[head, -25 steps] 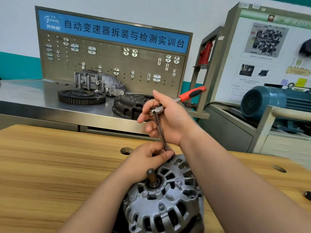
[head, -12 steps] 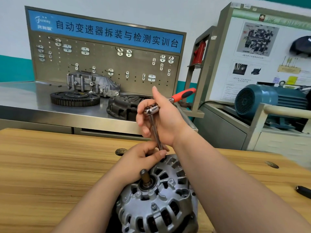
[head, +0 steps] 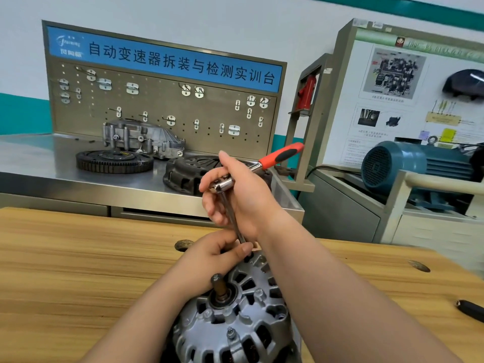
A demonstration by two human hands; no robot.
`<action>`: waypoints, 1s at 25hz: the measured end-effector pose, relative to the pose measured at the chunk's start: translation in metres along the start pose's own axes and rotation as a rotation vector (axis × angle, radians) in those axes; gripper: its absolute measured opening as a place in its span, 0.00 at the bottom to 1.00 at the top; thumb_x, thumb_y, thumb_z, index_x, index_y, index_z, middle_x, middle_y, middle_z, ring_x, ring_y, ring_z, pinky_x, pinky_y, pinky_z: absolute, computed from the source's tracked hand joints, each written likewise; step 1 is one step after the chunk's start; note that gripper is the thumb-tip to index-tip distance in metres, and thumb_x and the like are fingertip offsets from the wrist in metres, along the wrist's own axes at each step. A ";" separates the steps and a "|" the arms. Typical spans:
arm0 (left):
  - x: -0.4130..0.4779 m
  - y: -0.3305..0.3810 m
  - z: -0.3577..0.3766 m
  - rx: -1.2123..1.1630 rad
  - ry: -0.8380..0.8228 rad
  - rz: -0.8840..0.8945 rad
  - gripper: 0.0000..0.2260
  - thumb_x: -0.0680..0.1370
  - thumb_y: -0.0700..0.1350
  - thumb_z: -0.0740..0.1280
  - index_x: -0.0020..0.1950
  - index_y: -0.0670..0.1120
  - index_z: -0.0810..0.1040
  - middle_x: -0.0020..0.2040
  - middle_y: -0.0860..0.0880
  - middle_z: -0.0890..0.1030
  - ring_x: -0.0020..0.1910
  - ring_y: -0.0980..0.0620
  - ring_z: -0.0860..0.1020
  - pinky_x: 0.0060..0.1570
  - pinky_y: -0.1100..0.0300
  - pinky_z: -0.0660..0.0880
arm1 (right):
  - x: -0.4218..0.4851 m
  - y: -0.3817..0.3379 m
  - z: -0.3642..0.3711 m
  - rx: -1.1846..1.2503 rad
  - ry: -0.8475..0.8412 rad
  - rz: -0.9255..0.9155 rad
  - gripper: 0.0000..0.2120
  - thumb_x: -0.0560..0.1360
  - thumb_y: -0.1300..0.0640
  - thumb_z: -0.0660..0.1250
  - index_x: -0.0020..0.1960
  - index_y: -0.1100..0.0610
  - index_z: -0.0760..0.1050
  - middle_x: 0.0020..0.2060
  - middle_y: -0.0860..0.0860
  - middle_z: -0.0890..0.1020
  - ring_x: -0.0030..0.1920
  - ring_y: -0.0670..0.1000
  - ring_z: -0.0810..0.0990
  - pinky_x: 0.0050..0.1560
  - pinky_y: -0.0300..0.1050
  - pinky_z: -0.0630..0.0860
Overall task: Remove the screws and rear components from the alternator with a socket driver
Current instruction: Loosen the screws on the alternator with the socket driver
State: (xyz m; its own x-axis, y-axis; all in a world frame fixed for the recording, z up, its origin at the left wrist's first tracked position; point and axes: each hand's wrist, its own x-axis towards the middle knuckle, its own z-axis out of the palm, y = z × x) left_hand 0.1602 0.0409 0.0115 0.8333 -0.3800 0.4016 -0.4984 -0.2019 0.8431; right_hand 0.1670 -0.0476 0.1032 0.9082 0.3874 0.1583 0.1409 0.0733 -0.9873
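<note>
— Lying where, that alternator (head: 235, 318)?
— On the wooden desk (head: 78, 271), near edge, shaft pointing up at us.
— The socket driver (head: 281, 154)?
— Shank near upright on the far rim, red handle pointing right. Right hand (head: 246, 200) fingers wrapped round its head; left hand (head: 209, 258) fingers pinching its foot. Pegboard (head: 157, 113), blue motor (head: 392, 163) behind.
</note>
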 end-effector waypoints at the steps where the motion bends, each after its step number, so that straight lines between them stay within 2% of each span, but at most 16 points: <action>1: 0.000 0.001 0.000 0.010 0.002 0.002 0.12 0.76 0.48 0.66 0.49 0.38 0.78 0.46 0.34 0.80 0.43 0.40 0.78 0.51 0.43 0.72 | 0.001 0.001 0.002 -0.034 0.026 -0.014 0.27 0.82 0.44 0.51 0.32 0.57 0.75 0.22 0.54 0.76 0.19 0.50 0.70 0.23 0.37 0.62; 3: 0.002 -0.001 0.001 0.038 0.024 -0.004 0.04 0.77 0.43 0.66 0.43 0.47 0.79 0.40 0.43 0.82 0.38 0.46 0.78 0.44 0.52 0.74 | 0.000 0.009 0.007 -0.277 0.205 -0.230 0.23 0.82 0.48 0.54 0.33 0.58 0.74 0.25 0.51 0.77 0.22 0.50 0.72 0.23 0.39 0.65; 5: 0.001 0.001 0.000 0.046 0.070 -0.026 0.12 0.75 0.38 0.65 0.34 0.51 0.75 0.30 0.55 0.80 0.30 0.61 0.74 0.33 0.65 0.70 | -0.001 0.017 0.008 -0.748 0.441 -0.581 0.20 0.81 0.51 0.55 0.33 0.58 0.69 0.26 0.49 0.74 0.28 0.50 0.74 0.32 0.43 0.70; 6: 0.002 -0.001 0.000 0.050 0.067 -0.041 0.13 0.75 0.36 0.65 0.33 0.50 0.74 0.28 0.57 0.79 0.28 0.64 0.73 0.31 0.68 0.68 | 0.000 0.020 0.009 -0.871 0.467 -0.664 0.20 0.80 0.51 0.55 0.32 0.58 0.68 0.27 0.49 0.73 0.31 0.52 0.75 0.35 0.45 0.70; 7: 0.002 0.000 0.000 0.060 0.055 -0.046 0.12 0.75 0.37 0.64 0.34 0.49 0.74 0.28 0.56 0.79 0.28 0.64 0.73 0.31 0.68 0.68 | -0.001 0.020 0.010 -0.854 0.442 -0.655 0.20 0.80 0.51 0.55 0.32 0.58 0.69 0.27 0.50 0.74 0.30 0.53 0.75 0.34 0.45 0.71; 10: 0.001 0.001 0.000 0.048 0.001 -0.001 0.04 0.77 0.44 0.65 0.45 0.46 0.79 0.43 0.42 0.82 0.43 0.46 0.79 0.48 0.54 0.74 | 0.000 0.007 0.008 -0.226 0.235 -0.317 0.23 0.81 0.52 0.56 0.30 0.57 0.73 0.26 0.52 0.79 0.19 0.51 0.72 0.23 0.37 0.66; 12: 0.000 0.001 0.001 0.031 0.010 0.010 0.10 0.77 0.47 0.65 0.50 0.40 0.78 0.48 0.36 0.80 0.49 0.39 0.78 0.54 0.44 0.73 | -0.001 -0.003 0.004 0.019 0.077 -0.068 0.24 0.81 0.51 0.55 0.29 0.56 0.73 0.25 0.54 0.79 0.18 0.50 0.69 0.22 0.34 0.63; 14: 0.001 0.002 0.001 0.037 0.004 -0.002 0.10 0.77 0.47 0.65 0.49 0.39 0.78 0.47 0.35 0.79 0.48 0.38 0.77 0.54 0.42 0.72 | 0.001 -0.006 0.001 0.064 0.031 -0.023 0.24 0.81 0.50 0.55 0.29 0.56 0.72 0.25 0.54 0.78 0.18 0.50 0.67 0.22 0.34 0.63; 15: 0.001 0.003 0.001 0.047 -0.002 -0.004 0.09 0.78 0.46 0.65 0.49 0.41 0.78 0.47 0.35 0.80 0.47 0.39 0.78 0.53 0.42 0.73 | 0.002 -0.003 0.003 -0.004 0.076 -0.081 0.24 0.82 0.50 0.55 0.30 0.57 0.72 0.25 0.54 0.77 0.19 0.50 0.68 0.22 0.35 0.63; 17: 0.003 0.001 0.000 0.065 0.011 -0.028 0.06 0.78 0.46 0.65 0.42 0.51 0.80 0.42 0.38 0.81 0.40 0.42 0.78 0.47 0.48 0.74 | 0.001 0.008 0.003 -0.408 0.282 -0.355 0.22 0.82 0.51 0.56 0.32 0.58 0.72 0.26 0.53 0.76 0.23 0.51 0.72 0.26 0.40 0.69; 18: 0.002 0.002 -0.001 0.065 0.021 -0.038 0.09 0.77 0.45 0.65 0.38 0.54 0.79 0.38 0.41 0.81 0.37 0.45 0.77 0.43 0.51 0.73 | 0.000 0.013 0.004 -0.627 0.364 -0.483 0.21 0.82 0.51 0.57 0.33 0.57 0.71 0.27 0.51 0.74 0.27 0.49 0.75 0.31 0.42 0.72; 19: 0.002 0.003 -0.001 0.066 0.029 -0.044 0.11 0.77 0.44 0.65 0.35 0.55 0.78 0.36 0.42 0.81 0.35 0.48 0.76 0.41 0.53 0.72 | 0.001 0.017 0.006 -0.716 0.378 -0.553 0.19 0.82 0.51 0.57 0.34 0.55 0.71 0.28 0.48 0.72 0.29 0.45 0.75 0.35 0.39 0.73; 20: 0.002 0.002 -0.001 0.075 0.030 -0.037 0.11 0.77 0.44 0.65 0.36 0.55 0.78 0.38 0.42 0.81 0.36 0.46 0.77 0.42 0.52 0.73 | 0.001 0.018 0.007 -0.683 0.350 -0.547 0.19 0.82 0.52 0.56 0.34 0.54 0.71 0.28 0.47 0.71 0.28 0.43 0.73 0.33 0.37 0.71; 22: 0.002 0.001 0.000 0.061 0.005 -0.010 0.05 0.78 0.47 0.65 0.45 0.49 0.80 0.44 0.38 0.81 0.44 0.40 0.78 0.50 0.46 0.74 | 0.003 0.009 0.004 -0.290 0.230 -0.362 0.22 0.82 0.52 0.56 0.32 0.57 0.72 0.25 0.50 0.71 0.22 0.46 0.68 0.24 0.38 0.65; 23: 0.002 0.001 0.000 0.048 -0.003 -0.004 0.09 0.78 0.49 0.65 0.48 0.44 0.78 0.45 0.36 0.80 0.45 0.40 0.78 0.51 0.45 0.73 | 0.004 0.003 0.002 -0.070 0.118 -0.227 0.23 0.82 0.52 0.55 0.30 0.58 0.72 0.23 0.53 0.72 0.19 0.48 0.65 0.23 0.36 0.61; 25: 0.001 0.000 0.001 0.026 0.011 0.001 0.13 0.77 0.50 0.64 0.48 0.39 0.77 0.43 0.35 0.78 0.41 0.42 0.76 0.50 0.45 0.72 | 0.004 -0.007 -0.004 0.131 -0.069 0.010 0.25 0.81 0.50 0.53 0.28 0.55 0.71 0.22 0.53 0.72 0.17 0.48 0.63 0.25 0.36 0.57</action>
State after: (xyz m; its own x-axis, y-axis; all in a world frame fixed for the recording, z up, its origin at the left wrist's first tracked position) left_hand 0.1610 0.0402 0.0115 0.8350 -0.3707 0.4067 -0.5057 -0.2253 0.8328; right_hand 0.1715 -0.0503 0.1104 0.8795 0.4504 0.1538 0.0757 0.1868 -0.9795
